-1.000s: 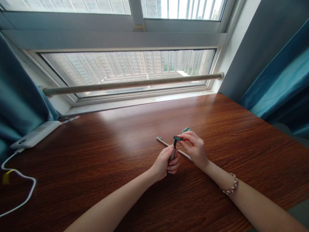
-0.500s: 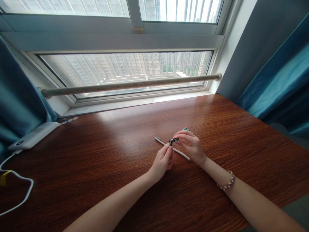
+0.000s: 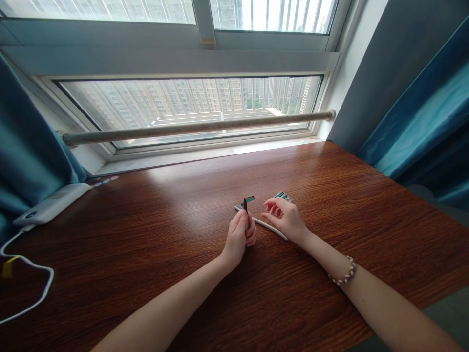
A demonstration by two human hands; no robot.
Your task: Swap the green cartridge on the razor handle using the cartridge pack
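Note:
My left hand [image 3: 240,234] is closed around the handle of a razor [image 3: 246,201], whose black head with a green strip points up and to the right. Apart from it, my right hand [image 3: 287,220] is open, thumb and fingers spread with nothing between them. Just beyond the right fingers lies a clear pack of green-and-black razor cartridges [image 3: 283,196], partly hidden by the hand. A thin white stick-like thing with a grey end [image 3: 270,228] lies on the table behind both hands; the left hand covers part of it.
The brown wooden table [image 3: 176,283] reaches to the window sill. At its left edge lies a white box-shaped device [image 3: 53,204] with a white cable [image 3: 46,288]. A metal rail [image 3: 198,129] crosses the window. Blue curtains [image 3: 421,117] hang at both sides.
My right hand has let go of the razor head and its fingers have opened. My left hand has moved left with the razor, whose head now shows in full.

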